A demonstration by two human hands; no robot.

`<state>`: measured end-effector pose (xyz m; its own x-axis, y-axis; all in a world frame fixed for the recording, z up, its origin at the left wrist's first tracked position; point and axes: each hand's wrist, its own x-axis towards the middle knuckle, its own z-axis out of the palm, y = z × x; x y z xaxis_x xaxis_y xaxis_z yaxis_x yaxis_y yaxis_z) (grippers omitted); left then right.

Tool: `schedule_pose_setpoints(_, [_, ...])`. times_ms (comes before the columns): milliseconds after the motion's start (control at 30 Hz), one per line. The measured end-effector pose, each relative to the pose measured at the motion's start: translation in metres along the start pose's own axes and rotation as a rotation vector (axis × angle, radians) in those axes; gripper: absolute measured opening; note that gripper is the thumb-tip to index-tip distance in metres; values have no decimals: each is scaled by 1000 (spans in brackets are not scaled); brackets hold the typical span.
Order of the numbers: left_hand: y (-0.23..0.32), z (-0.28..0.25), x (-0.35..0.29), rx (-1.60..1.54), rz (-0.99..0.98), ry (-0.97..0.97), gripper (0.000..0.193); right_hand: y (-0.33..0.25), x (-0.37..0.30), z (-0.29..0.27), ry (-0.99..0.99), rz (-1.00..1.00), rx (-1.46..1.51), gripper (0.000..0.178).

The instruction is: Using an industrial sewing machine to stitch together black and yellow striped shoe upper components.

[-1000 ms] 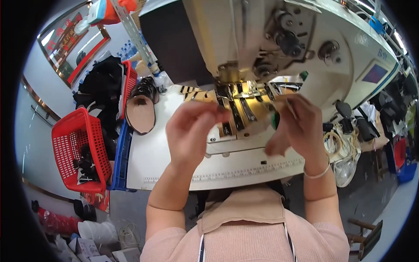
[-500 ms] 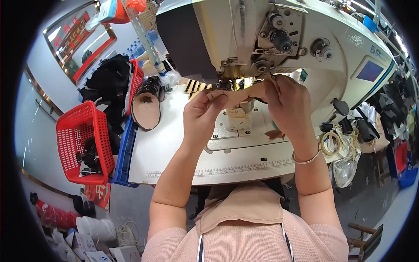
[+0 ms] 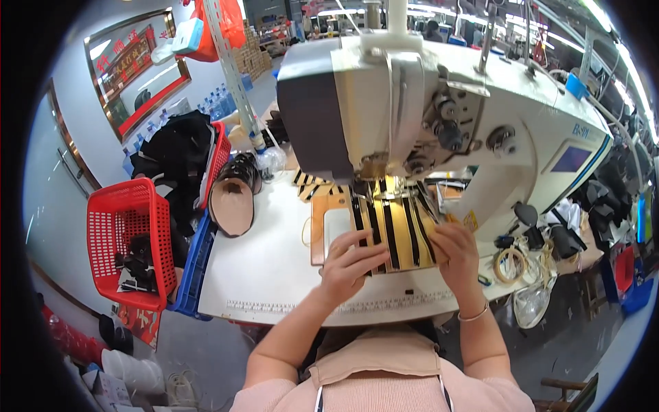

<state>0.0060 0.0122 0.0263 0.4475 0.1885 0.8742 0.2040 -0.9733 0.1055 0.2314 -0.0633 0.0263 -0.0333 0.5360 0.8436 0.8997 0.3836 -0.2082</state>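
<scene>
Black-striped tan panel [image 3: 405, 237] lay under the needle area of the industrial sewing machine [image 3: 511, 113], spread out toward the machine's near side with its dark strips running roughly front to back. At the panel's left part, in front of the machine, the left hand [image 3: 351, 264] rested with fingers loosely extended, unclosed, over the striped surface. By the panel's opposite edge, the right hand [image 3: 456, 253] had its fingers bent against the material; whether they pinched it could not be told. Smaller striped pieces [image 3: 317, 184] lay just left of the machine's needle area, on the white worktable [image 3: 268, 281] that bore the machine. To the machine's right front sat a roll of cream tape [image 3: 510, 276], with a clear plastic bag [image 3: 534, 307] nearer the person. Farther left of the machine were a black shoe [image 3: 240, 175] beside a tan oval sole, a blue crate [image 3: 192, 285] and, outermost, a red perforated basket [image 3: 127, 237].
</scene>
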Motion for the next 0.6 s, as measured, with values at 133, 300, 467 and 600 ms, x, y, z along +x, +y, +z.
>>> schedule_pose_setpoints(133, [12, 15, -24, -1167, -1131, 422, 38, -3, -10, 8, 14, 5, -11, 33])
schedule_pose_setpoints(300, [25, -9, -1, -1411, -1323, 78, 14, 0, -5, 1, 29, 23, -16, 36])
schedule_pose_setpoints(467, [21, -4, -15, -1397, -1293, 54, 12, -4, -1, -4, 70, 12, -9, 33])
schedule_pose_setpoints(600, [15, -1, -13, -1304, -1267, 48, 11, 4, -1, 3, 54, 8, -24, 22])
